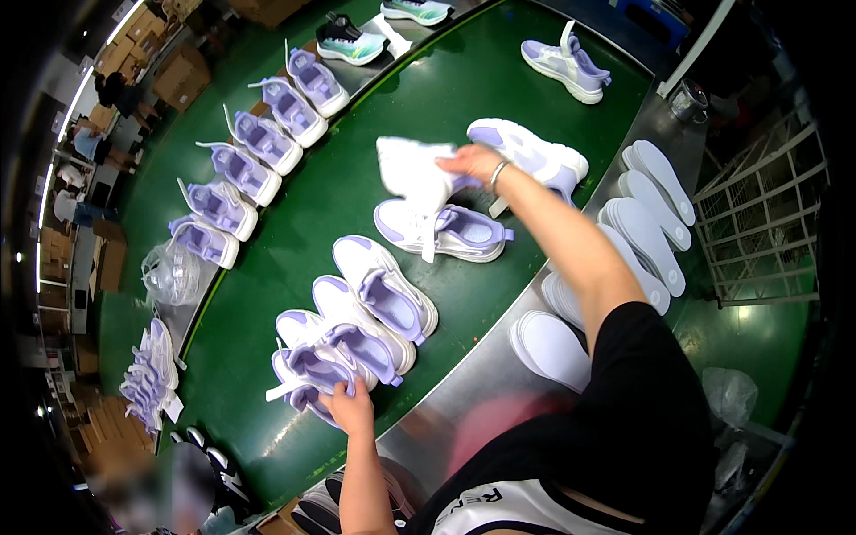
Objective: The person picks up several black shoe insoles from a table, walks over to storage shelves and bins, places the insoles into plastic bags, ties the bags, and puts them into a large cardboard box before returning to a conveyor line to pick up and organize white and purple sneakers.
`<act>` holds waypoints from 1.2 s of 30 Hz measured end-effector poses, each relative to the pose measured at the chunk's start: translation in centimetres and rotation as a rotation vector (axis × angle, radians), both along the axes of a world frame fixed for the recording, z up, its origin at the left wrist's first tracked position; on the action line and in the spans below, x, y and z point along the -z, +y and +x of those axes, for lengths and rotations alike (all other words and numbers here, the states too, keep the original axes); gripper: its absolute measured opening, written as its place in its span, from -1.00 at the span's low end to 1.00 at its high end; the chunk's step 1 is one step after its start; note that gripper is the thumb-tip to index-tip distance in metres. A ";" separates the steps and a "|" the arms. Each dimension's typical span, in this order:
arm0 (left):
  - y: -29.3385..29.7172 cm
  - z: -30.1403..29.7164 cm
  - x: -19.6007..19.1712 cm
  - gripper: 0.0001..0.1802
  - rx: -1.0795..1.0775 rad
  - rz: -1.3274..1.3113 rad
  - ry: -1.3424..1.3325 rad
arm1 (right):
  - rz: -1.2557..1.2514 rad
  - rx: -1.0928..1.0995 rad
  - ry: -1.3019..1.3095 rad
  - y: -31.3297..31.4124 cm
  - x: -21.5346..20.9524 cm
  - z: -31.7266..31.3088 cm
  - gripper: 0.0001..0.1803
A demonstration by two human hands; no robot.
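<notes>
My left hand (349,407) has its fingers curled over the collar of a white and lavender sneaker (303,385) at the near end of a row. Beside it in that row stand several like it, among them a sneaker (383,290) with its opening toward me. Farther up, my right hand (473,165) grips a white sneaker (412,169), smeared by motion, above the green belt (481,312). Just under that one rests another sneaker (446,230) with a strap across it. One more sneaker (526,152) lies behind my right wrist, partly hidden by the forearm.
Along the far ledge stands a line of lavender sneakers (267,143). White insoles (637,236) lie in stacks on the metal ledge at right. A lone sneaker (566,67) sits farther up the belt. A clear plastic bag (174,272) and a wire rack (758,209) flank the belt.
</notes>
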State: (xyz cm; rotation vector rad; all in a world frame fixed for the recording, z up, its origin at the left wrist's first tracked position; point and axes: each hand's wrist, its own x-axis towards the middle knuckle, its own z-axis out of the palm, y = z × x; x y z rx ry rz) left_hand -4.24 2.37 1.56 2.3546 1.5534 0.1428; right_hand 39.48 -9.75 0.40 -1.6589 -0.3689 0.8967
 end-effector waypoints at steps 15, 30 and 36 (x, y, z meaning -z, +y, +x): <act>-1.8 8.5 -1.1 -0.54 0.097 -0.197 -0.073 | -1.133 -0.191 -1.405 -10.4 -2.5 1.2 -0.81; -6.5 16.3 -0.9 -0.59 0.310 -0.248 -0.177 | -1.306 0.157 -1.061 -20.4 -0.2 8.0 -0.13; -6.5 16.4 -1.1 -0.70 0.248 -0.364 -0.185 | -0.451 0.510 -0.320 -22.4 2.8 17.0 -0.54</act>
